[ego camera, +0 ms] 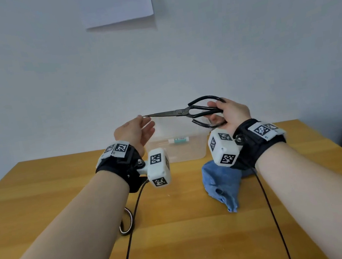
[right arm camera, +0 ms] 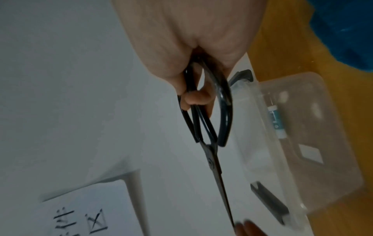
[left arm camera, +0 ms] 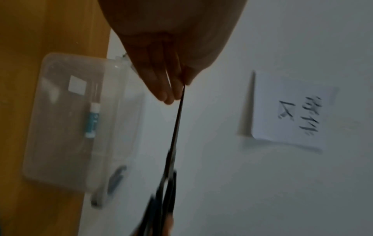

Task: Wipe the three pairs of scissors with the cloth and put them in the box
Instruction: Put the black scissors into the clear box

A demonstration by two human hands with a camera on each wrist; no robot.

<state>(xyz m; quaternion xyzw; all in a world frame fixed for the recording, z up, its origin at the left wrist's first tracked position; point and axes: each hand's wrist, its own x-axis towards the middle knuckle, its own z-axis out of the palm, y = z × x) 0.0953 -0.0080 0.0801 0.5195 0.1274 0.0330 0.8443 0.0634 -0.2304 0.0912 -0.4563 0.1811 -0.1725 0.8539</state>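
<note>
A pair of black scissors (ego camera: pixel 179 111) (left arm camera: pixel 175 135) (right arm camera: pixel 212 159) is held level in the air above the clear plastic box (ego camera: pixel 199 147) (left arm camera: pixel 60 143) (right arm camera: pixel 322 159), blades closed and pointing left. My right hand (ego camera: pixel 232 113) (right arm camera: pixel 191 39) grips the looped handles. My left hand (ego camera: pixel 140 127) (left arm camera: pixel 171 63) has relaxed, nearly straight fingers, and its thumb tip touches the blade point. A crumpled blue cloth (ego camera: pixel 221 182) (right arm camera: pixel 347 32) lies on the table below my right wrist. No other scissors can be told for certain.
The box stands at the wooden table's (ego camera: pixel 63 191) far edge against the wall and holds a small white and teal tube (ego camera: pixel 178 140) (left arm camera: pixel 91 119). A light loop-shaped thing (ego camera: pixel 126 221) pokes out from under my left forearm. A paper sheet (ego camera: pixel 116 1) hangs on the wall.
</note>
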